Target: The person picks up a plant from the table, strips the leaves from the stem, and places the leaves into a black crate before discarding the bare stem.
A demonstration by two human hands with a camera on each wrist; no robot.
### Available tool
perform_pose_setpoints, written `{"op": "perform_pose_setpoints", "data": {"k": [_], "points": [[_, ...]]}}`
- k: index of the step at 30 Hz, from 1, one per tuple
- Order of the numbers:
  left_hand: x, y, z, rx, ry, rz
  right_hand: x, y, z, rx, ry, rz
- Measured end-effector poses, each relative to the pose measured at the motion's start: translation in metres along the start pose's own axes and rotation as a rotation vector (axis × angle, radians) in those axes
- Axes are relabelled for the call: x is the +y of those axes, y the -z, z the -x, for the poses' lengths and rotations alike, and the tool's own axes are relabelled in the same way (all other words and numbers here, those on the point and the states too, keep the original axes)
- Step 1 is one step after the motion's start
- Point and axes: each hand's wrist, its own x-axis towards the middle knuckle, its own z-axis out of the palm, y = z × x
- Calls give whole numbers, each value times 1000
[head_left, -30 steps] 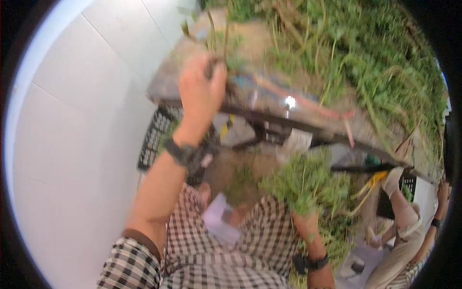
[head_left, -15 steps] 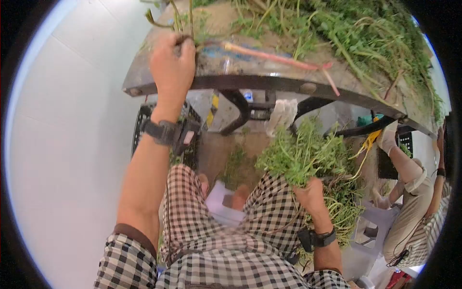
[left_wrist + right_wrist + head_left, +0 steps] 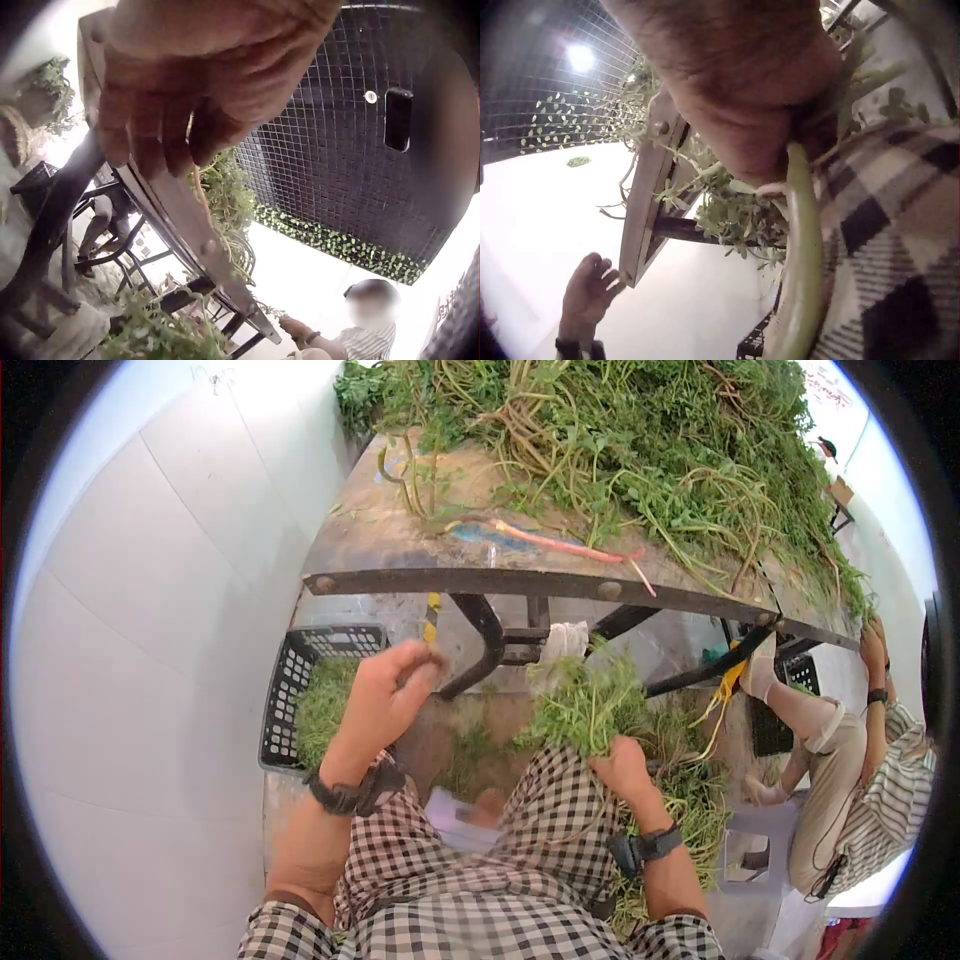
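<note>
My right hand [image 3: 622, 768] grips a bunch of leafy green stems [image 3: 585, 705] over my right thigh, the leaves fanning out beyond the fist. In the right wrist view a thick pale-green stem [image 3: 804, 240] sticks out below that hand. My left hand [image 3: 395, 690] hangs in the air below the front edge of the table [image 3: 470, 582], between my lap and the black crate. Its fingers are loosely bent with nothing between them, as the left wrist view also shows. A few thick stems [image 3: 408, 485] stand on the table's left corner.
A big heap of greens [image 3: 640, 450] covers the back of the table. A pink strip [image 3: 560, 543] lies near its front edge. Below left stands a black crate [image 3: 283, 700] holding greens. More stems [image 3: 695, 810] lie beside my right leg. Another person [image 3: 850, 790] sits at the right.
My left hand has come away from the stems at the table's left corner, down and back toward my lap; those stems stay on the table. My right hand still holds the bunch.
</note>
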Motion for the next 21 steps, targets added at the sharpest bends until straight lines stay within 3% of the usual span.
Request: {"op": "perform_pose_setpoints", "data": {"k": [1,5,7,10,12,14,19,21], "points": [[-3,3,15,-48,43,1,-1,3,0,-35,-37,-25],[-11,9,69,-122,312,99,-28,38,25,31,-36,-564],[-18,9,87,-165,337,105,-47,56,33,0,-25,-856],[-16,6,92,-184,333,147,-74,59,43,11,143,-1386],[-2,2,91,-186,299,157,-64,51,36,-47,248,-1350],[0,-5,91,-206,263,178,-72,45,40,-193,1,-1715],[0,-22,98,-301,237,203,-83,28,45,-274,185,-1795],[0,-29,101,-328,217,211,-76,19,40,-247,74,-1832]]}}
